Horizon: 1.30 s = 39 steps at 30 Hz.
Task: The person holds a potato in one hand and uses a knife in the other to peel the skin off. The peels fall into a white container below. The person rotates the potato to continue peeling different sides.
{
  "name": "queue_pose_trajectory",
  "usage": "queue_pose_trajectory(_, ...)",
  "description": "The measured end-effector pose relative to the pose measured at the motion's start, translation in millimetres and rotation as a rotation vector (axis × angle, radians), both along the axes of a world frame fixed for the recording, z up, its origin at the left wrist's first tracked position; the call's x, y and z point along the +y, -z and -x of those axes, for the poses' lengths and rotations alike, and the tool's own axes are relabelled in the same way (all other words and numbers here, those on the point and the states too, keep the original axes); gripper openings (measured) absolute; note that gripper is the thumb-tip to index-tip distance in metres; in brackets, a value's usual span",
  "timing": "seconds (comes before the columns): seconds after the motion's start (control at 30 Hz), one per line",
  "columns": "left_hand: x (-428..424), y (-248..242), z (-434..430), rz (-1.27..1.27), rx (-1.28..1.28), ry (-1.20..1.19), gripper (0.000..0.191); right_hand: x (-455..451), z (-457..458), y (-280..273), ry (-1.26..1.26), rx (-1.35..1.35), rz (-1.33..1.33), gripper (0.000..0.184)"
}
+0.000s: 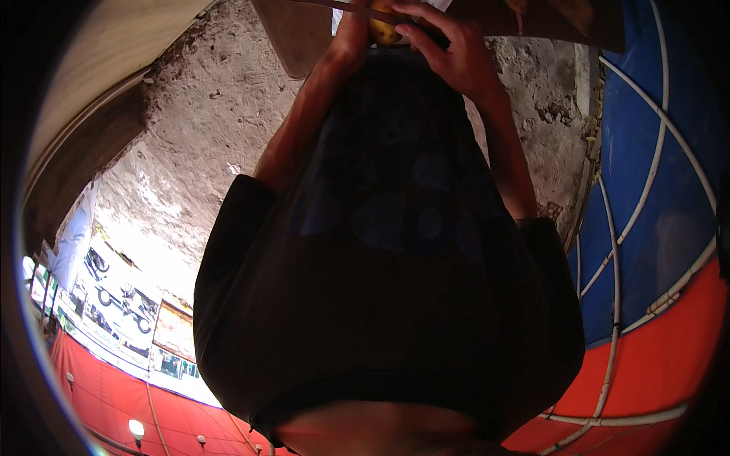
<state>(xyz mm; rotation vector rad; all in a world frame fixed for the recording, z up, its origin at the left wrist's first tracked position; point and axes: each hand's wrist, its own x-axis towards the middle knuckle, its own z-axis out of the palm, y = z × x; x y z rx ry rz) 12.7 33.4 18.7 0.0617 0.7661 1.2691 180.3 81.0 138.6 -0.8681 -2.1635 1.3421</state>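
Both hands are at the top edge of the picture, partly cut off. My left hand grips a yellow, brown-spotted fruit or potato; which of the two I cannot tell. My right hand holds a knife by its dark handle. The long thin knife blade points left and crosses in front of the yellow piece. My right thumb and forefinger are close to the piece's right side. Something white, perhaps paper or plastic, shows behind the hands.
A brown tabletop with yellowish pieces on it runs along the top. Rough ground lies below. Blue sheeting and pale pipes stand at right. Red sheeting and a lit bulb hang overhead. Motorcycles stand outside at left.
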Motion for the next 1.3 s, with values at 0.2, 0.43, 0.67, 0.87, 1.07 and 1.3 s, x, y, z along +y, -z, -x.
queue_pose_trajectory(0.2, 3, 15, -1, -0.207, 0.151, -0.026, 0.047, -4, 4, 10, 0.079, -0.006, -0.075, 0.023)
queue_pose_trajectory(0.43, 3, 39, 7, -0.350, 0.129, 0.034, 0.049, -9, 7, 26, 0.184, 0.082, 0.082, 0.020)
queue_pose_trajectory(0.67, 3, 9, -5, -0.077, 0.121, -0.097, 0.052, -8, -4, 50, 0.198, 0.715, 1.294, 0.027)
queue_pose_trajectory(0.87, 1, 34, 7, -0.114, 0.130, -0.116, 0.047, 4, -9, 72, 0.360, 0.676, 1.224, 0.027)
queue_pose_trajectory(1.07, 0, 25, 5, -0.034, 0.169, -0.114, 0.047, 12, -9, 81, 0.481, 0.543, 1.133, 0.024)
queue_pose_trajectory(1.3, 0, 25, 4, 0.025, 0.137, -0.099, 0.050, 11, -10, 77, 0.433, 0.312, 0.822, 0.029)
